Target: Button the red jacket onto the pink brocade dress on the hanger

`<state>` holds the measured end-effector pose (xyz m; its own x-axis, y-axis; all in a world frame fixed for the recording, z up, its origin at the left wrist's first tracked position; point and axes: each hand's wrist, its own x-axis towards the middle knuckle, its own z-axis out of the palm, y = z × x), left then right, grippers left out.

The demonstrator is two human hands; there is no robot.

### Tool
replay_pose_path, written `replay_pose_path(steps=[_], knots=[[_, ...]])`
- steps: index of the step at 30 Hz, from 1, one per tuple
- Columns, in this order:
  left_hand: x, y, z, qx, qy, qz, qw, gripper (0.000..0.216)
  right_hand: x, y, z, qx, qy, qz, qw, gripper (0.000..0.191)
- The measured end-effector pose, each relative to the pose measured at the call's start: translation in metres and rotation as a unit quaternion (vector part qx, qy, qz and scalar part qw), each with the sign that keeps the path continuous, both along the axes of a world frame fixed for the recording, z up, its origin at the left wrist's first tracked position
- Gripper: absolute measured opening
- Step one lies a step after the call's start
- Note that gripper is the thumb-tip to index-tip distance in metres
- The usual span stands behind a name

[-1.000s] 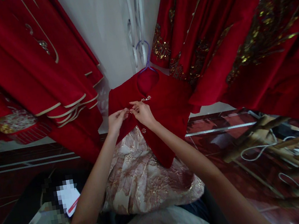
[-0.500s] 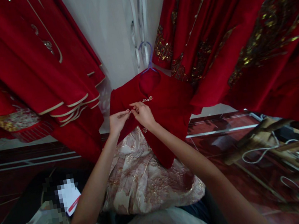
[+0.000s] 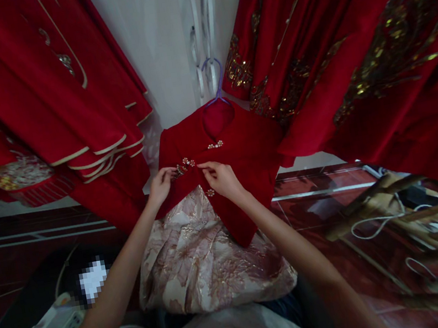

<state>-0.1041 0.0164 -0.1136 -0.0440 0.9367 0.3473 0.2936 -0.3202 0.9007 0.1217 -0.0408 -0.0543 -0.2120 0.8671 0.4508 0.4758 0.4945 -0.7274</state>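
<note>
In front of me a short red jacket (image 3: 251, 153) hangs on a purple hanger (image 3: 220, 92). Small beaded clasps run down its front: one near the neckline (image 3: 215, 145), a middle clasp (image 3: 188, 162) and a lower clasp (image 3: 210, 192). My left hand (image 3: 161, 187) is closed, its fingertips pinching the jacket's left front beside a beaded ornament (image 3: 180, 169). Just right of the middle clasp, my right hand (image 3: 222, 179) pinches the jacket's front edge. Below the hem, a pale pink and gold patterned cloth (image 3: 219, 264) spreads over my lap.
Red garments with pale trim (image 3: 82, 97) hang on the left, and red sequined ones (image 3: 354, 68) on the right. Behind the jacket are white doors (image 3: 157, 45) with handles. A black surface (image 3: 15, 327) with cords stands at lower left, a wooden rack (image 3: 437, 239) at lower right.
My hands have moved apart, the left one leftward and the right one slightly right and down. The middle clasp and the ornament now show between them.
</note>
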Motion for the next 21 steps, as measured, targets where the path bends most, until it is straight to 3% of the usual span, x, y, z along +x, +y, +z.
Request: replay_pose_path(steps=[4,9,11,17,21], knots=[[-0.017,-0.022,-0.011,-0.072,0.007,-0.007,0.997,0.023,0.025,-0.029,-0.009,-0.058,-0.104,-0.056,0.991,0.024],[-0.012,-0.060,-0.007,-0.154,-0.010,-0.103,0.983,0.028,0.033,-0.047,-0.027,-0.100,-0.155,-0.066,0.981,0.033],[-0.008,-0.071,-0.006,-0.137,-0.022,-0.106,0.985,0.029,0.027,-0.049,-0.031,-0.088,-0.159,-0.064,0.981,0.035],[0.001,-0.087,-0.011,-0.023,-0.055,0.032,0.998,0.028,0.010,-0.052,-0.040,-0.049,-0.154,-0.129,0.978,0.027],[0.008,-0.090,-0.010,-0.007,-0.049,0.001,0.999,0.025,0.016,-0.046,-0.037,-0.066,-0.033,-0.076,0.994,0.028]])
